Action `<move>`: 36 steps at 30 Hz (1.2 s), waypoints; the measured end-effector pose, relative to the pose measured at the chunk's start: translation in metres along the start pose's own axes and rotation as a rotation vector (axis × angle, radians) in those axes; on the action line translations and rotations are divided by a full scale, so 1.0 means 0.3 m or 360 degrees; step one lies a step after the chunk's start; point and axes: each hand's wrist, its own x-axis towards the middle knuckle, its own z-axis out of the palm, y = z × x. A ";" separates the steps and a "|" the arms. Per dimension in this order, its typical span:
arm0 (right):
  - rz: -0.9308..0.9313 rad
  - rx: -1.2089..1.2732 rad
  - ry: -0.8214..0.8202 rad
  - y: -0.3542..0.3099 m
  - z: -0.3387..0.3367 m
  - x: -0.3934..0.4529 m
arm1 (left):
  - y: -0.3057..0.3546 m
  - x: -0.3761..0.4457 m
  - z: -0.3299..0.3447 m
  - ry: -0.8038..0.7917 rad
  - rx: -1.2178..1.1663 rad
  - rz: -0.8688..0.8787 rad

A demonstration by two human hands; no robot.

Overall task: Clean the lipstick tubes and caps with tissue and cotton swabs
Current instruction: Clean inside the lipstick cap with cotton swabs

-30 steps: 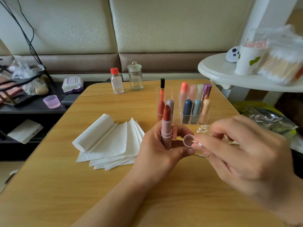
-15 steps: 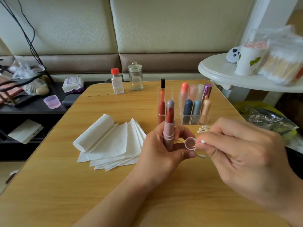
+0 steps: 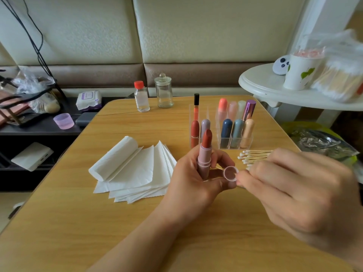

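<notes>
Left hand point(image 3: 193, 179) grips upright lipstick point(image 3: 204, 154) and cap point(image 3: 230, 173); right hand point(image 3: 298, 195) curled beside.

A home living room: padded sofa point(image 3: 137, 46) behind a wooden table point(image 3: 98, 222), cluttered side shelf point(image 3: 39, 130).

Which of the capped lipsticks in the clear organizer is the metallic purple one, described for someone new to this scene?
On the wooden table, find the clear organizer just beyond the pile of cotton swabs. The metallic purple lipstick stands at the right end of its back row. It alone has a shiny, flat-topped cap and leans; its neighbours are matte and round-topped.
</notes>
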 end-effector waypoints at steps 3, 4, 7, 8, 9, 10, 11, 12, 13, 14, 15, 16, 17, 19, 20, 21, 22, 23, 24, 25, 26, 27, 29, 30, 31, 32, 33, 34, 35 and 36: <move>0.0129 0.0097 -0.0008 0.000 0.006 -0.003 | -0.001 -0.001 0.004 0.0008 0.0001 -0.0041; 0.0193 0.0132 -0.0015 0.001 0.008 -0.002 | -0.003 -0.001 0.004 0.0022 0.0019 -0.0045; 0.0474 0.0354 -0.0002 0.000 0.018 0.000 | -0.005 0.000 0.005 0.0019 0.0041 -0.0041; 0.0566 0.0462 0.0014 -0.002 0.024 0.000 | -0.006 0.000 0.003 0.0017 0.0030 -0.0041; 0.0633 0.0556 0.0037 -0.005 0.029 0.000 | -0.009 0.000 0.002 0.0017 0.0014 -0.0040; 0.0663 0.0605 0.0061 -0.008 0.035 -0.002 | -0.011 0.001 0.000 0.0013 -0.0007 -0.0041; 0.0655 0.0601 0.0082 -0.012 0.042 -0.005 | -0.014 0.001 0.000 0.0000 -0.0035 -0.0044; 0.0614 0.0557 0.0106 -0.015 0.044 -0.008 | -0.017 0.001 -0.001 -0.0014 -0.0070 -0.0051; 0.0543 0.0491 0.0129 -0.018 0.044 -0.010 | -0.018 0.001 0.000 -0.0021 -0.0104 -0.0053; 0.0446 0.0412 0.0142 -0.019 0.041 -0.011 | -0.021 0.002 -0.002 -0.0018 -0.0124 -0.0044; 0.0340 0.0322 0.0143 -0.020 0.036 -0.010 | -0.023 0.002 -0.003 -0.0013 -0.0123 -0.0029; 0.0243 0.0229 0.0136 -0.021 0.028 -0.008 | -0.024 0.003 -0.003 -0.0009 -0.0112 -0.0016; 0.0172 0.0148 0.0125 -0.021 0.021 -0.004 | -0.022 0.003 -0.003 -0.0010 -0.0107 -0.0009; 0.0111 0.0065 0.0094 -0.022 0.013 0.005 | -0.018 0.002 0.000 -0.0009 -0.0101 0.0001; 0.0129 0.0069 0.0079 -0.022 0.011 0.007 | -0.020 0.001 0.001 -0.0006 -0.0097 -0.0005; 0.0183 0.0100 0.0069 -0.022 0.012 0.010 | -0.025 0.000 0.002 -0.0001 -0.0100 -0.0021; 0.0264 0.0150 0.0067 -0.020 0.013 0.010 | -0.029 -0.001 0.002 0.0008 -0.0111 -0.0038; 0.0355 0.0218 0.0068 -0.016 0.016 0.009 | -0.031 -0.001 0.002 0.0016 -0.0124 -0.0048; 0.0438 0.0299 0.0075 -0.014 0.020 0.007 | -0.033 -0.001 0.000 0.0021 -0.0135 -0.0050; 0.0493 0.0375 0.0086 -0.012 0.025 0.005 | -0.033 0.000 0.000 0.0021 -0.0141 -0.0047; 0.0506 0.0408 0.0098 -0.014 0.029 0.003 | -0.031 0.001 -0.001 0.0022 -0.0138 -0.0042; 0.0469 0.0383 0.0108 -0.017 0.033 0.001 | -0.031 0.002 -0.001 0.0028 -0.0127 -0.0039; 0.0316 0.0244 0.0117 -0.023 0.031 0.000 | -0.031 0.003 -0.001 0.0035 -0.0096 -0.0022; 0.0243 0.0177 0.0111 -0.026 0.026 0.000 | -0.030 0.003 0.000 0.0027 -0.0091 -0.0010; 0.0193 0.0128 0.0101 -0.029 0.022 0.001 | -0.028 0.003 0.000 0.0011 -0.0095 0.0003; 0.0176 0.0100 0.0094 -0.031 0.018 0.001 | -0.026 0.002 0.001 -0.0005 -0.0092 0.0012; 0.0198 0.0101 0.0086 -0.031 0.017 0.003 | -0.024 0.002 0.001 -0.0015 -0.0079 0.0020; 0.0253 0.0131 0.0082 -0.030 0.019 0.004 | -0.025 0.002 0.002 -0.0009 -0.0058 0.0018; 0.0322 0.0190 0.0086 -0.027 0.023 0.004 | -0.025 0.001 0.002 0.0002 -0.0051 0.0008; 0.0395 0.0268 0.0100 -0.023 0.029 0.003 | -0.027 0.001 0.002 0.0009 -0.0063 -0.0005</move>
